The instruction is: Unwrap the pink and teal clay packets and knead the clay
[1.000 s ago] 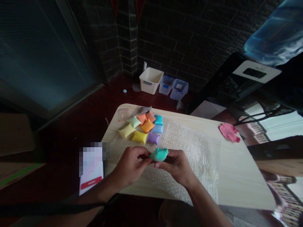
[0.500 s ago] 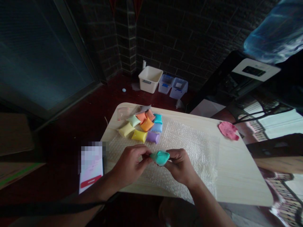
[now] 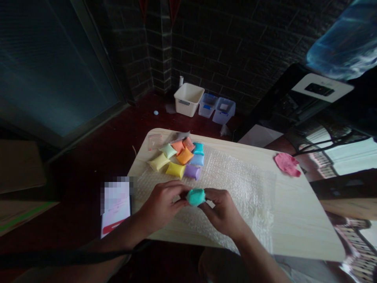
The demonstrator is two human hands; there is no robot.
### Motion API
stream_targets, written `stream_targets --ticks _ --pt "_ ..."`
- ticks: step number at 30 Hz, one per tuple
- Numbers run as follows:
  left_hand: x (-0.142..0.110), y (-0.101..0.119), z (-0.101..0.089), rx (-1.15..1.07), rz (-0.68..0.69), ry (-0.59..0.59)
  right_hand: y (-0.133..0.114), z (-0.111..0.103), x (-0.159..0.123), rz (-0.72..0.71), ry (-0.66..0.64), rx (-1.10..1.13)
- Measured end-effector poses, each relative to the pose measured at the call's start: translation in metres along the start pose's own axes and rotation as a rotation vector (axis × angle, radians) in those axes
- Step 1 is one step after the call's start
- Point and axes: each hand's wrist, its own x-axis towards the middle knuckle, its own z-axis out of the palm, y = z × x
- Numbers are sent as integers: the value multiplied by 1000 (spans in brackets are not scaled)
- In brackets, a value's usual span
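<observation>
Indoors, above the near half of a pale table, you grip a teal lump between your two hands. Your left hand has thumb and fingers closed on one side of it; your right hand pinches the opposite side, the thumb set lower than the forefinger. Even pressure from both sides would serve best here, since a harder squeeze from one hand would likely push the soft-looking material toward the other. Work with the fingertips rather than the palms, hold the lump low over the bubble wrap, and leave its top face uncovered so that you can watch it bulge or crease.

Seen from above, the lump is compact and roundish, bright green-blue, with a slightly uneven upper surface and its sides partly hidden by your fingers. Whether a clear film covers it is too blurred to tell. Beyond your hands lies a cluster of small pillow-shaped packets, among them a yellow packet, a purple packet and an orange packet. Well apart, toward the table's right end, a flat, ragged-edged pink piece rests alone.
</observation>
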Motion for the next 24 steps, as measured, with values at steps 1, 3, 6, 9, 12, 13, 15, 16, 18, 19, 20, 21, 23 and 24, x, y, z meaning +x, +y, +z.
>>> stream_targets --ticks 1,3,6,9,12,13,15,16,18,19,20,21,23,24 --pt "-1 0 0 2 5 -2 -1 0 0 -6 0 5" --pt "-2 1 -1 -3 15 -22 -3 -1 -1 -20 -18 42" --pt "-3 1 -2 12 14 -32 -4 -2 -2 -31 -51 62" --pt "-3 -1 -1 67 23 -54 1 -1 -4 -25 -47 -3" --pt "-2 0 1 132 25 -72 6 0 -6 -26 -47 -103" --pt "-2 0 1 143 22 -75 8 0 -6 -28 -49 -135" --pt "-2 2 1 142 20 -82 8 -1 -7 -35 -58 -166" --pt "-2 3 1 135 19 -86 8 -1 -8 -39 -61 -166" --pt "-3 5 1 122 16 -83 6 -1 -7 -54 -67 -153" --pt "-3 6 0 117 15 -82 4 -2 -7 -63 -72 -145" --pt "-3 6 0 114 16 -81 3 -2 -6 -70 -77 -140" --pt "-3 7 1 112 17 -80 2 -2 -6 -75 -81 -134" --pt "-3 6 1 109 18 -77 1 -1 -5 -76 -84 -123" --pt "-2 6 0 105 17 -80 1 -1 -5 -73 -83 -116"
